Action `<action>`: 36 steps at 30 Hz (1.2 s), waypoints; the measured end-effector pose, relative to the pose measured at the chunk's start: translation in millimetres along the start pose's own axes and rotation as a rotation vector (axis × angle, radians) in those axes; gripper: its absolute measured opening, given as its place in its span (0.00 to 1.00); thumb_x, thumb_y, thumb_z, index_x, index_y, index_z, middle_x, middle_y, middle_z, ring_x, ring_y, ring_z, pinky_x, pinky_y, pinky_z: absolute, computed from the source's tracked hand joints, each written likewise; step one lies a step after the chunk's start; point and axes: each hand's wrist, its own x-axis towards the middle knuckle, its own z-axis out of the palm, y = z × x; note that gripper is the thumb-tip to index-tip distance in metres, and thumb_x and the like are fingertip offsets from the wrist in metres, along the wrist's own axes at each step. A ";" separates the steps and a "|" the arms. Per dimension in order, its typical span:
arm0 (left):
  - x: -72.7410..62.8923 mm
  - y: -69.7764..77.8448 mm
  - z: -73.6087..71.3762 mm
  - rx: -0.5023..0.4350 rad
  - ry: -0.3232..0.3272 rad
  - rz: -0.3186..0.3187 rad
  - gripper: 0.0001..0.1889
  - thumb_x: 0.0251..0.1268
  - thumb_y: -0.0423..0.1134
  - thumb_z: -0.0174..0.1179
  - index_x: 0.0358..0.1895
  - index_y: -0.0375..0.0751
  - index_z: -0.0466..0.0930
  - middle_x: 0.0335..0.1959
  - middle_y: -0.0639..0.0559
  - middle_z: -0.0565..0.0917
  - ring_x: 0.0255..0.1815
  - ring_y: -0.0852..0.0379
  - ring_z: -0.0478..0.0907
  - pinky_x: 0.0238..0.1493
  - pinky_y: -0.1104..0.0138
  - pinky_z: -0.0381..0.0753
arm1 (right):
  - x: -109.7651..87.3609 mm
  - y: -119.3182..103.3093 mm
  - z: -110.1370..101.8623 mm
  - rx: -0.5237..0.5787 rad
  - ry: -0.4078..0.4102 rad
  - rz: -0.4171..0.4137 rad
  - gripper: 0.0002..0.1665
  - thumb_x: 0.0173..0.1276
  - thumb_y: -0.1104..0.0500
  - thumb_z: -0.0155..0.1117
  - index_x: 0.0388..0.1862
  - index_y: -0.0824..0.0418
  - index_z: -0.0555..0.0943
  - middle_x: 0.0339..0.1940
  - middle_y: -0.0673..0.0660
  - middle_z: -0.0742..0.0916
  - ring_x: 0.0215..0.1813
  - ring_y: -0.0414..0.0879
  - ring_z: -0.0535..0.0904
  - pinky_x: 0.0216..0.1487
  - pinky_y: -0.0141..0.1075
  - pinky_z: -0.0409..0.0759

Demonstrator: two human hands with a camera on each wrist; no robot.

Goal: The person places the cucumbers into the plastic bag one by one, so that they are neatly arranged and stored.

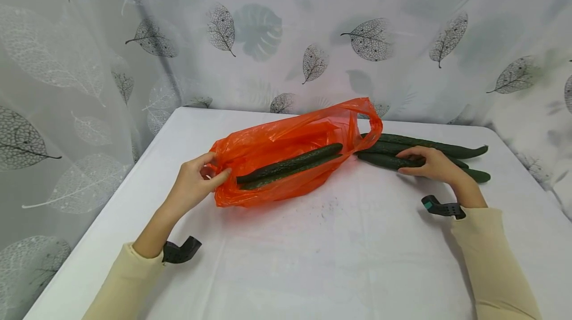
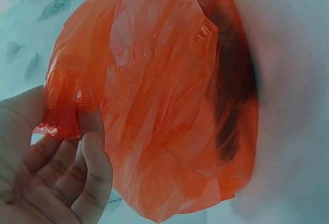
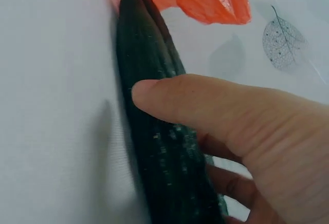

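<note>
The white table (image 1: 286, 270) has rounded far corners. Toward its far edge, from left of the middle to just past it, lies a red-orange plastic bag (image 1: 286, 144). Between the bag and the far right corner, several dark green cucumbers (image 1: 460, 151) lie close together, left ends right by the bag. Faint dark specks (image 1: 329, 208) show nearer the near edge.

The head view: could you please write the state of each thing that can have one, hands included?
Orange bag: open, wrinkled, on the table.
Cucumbers in the bag: two visible, side by side.
Front cucumber outside the bag: gripped; whether lifted, I cannot tell.
Cucumbers behind it: close together, partly hidden.
Left hand: pinching the bag's left end.
Right hand: gripping the front cucumber.
Black wrist devices: worn, one each wrist.
</note>
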 end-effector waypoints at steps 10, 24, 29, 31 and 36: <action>-0.5 -1.9 0.9 -0.006 0.003 0.016 0.08 0.62 0.33 0.65 0.41 0.34 0.79 0.32 0.45 0.81 0.28 0.53 0.77 0.25 0.71 0.76 | 1.9 1.5 1.8 -0.037 -0.069 0.014 0.29 0.59 0.52 0.74 0.56 0.67 0.79 0.51 0.70 0.82 0.54 0.64 0.75 0.53 0.61 0.72; -1.6 -1.6 0.4 0.016 0.008 0.016 0.08 0.62 0.34 0.65 0.40 0.34 0.79 0.31 0.45 0.81 0.27 0.53 0.76 0.25 0.70 0.76 | -5.2 -2.0 4.0 -0.033 -0.014 0.010 0.28 0.58 0.55 0.74 0.55 0.65 0.81 0.50 0.71 0.84 0.51 0.63 0.78 0.50 0.58 0.75; -1.2 -0.7 1.1 0.016 0.002 0.013 0.08 0.62 0.34 0.65 0.41 0.35 0.79 0.33 0.45 0.81 0.28 0.54 0.76 0.25 0.71 0.76 | -8.9 -0.5 2.4 -0.053 -0.028 -0.022 0.26 0.57 0.55 0.75 0.54 0.63 0.83 0.52 0.69 0.84 0.40 0.52 0.73 0.39 0.40 0.72; -1.0 -0.4 1.4 0.013 0.001 0.013 0.09 0.62 0.34 0.65 0.42 0.35 0.79 0.32 0.45 0.81 0.28 0.53 0.76 0.25 0.71 0.75 | -10.7 0.4 1.8 -0.057 -0.020 -0.052 0.25 0.56 0.56 0.75 0.54 0.62 0.84 0.49 0.67 0.86 0.38 0.49 0.72 0.36 0.37 0.70; -0.3 0.3 2.0 0.013 -0.003 0.013 0.10 0.62 0.35 0.66 0.43 0.34 0.79 0.32 0.45 0.81 0.27 0.54 0.75 0.24 0.71 0.75 | -14.8 1.6 2.0 -0.057 0.032 -0.128 0.24 0.56 0.58 0.75 0.53 0.62 0.84 0.45 0.62 0.87 0.38 0.46 0.74 0.38 0.37 0.74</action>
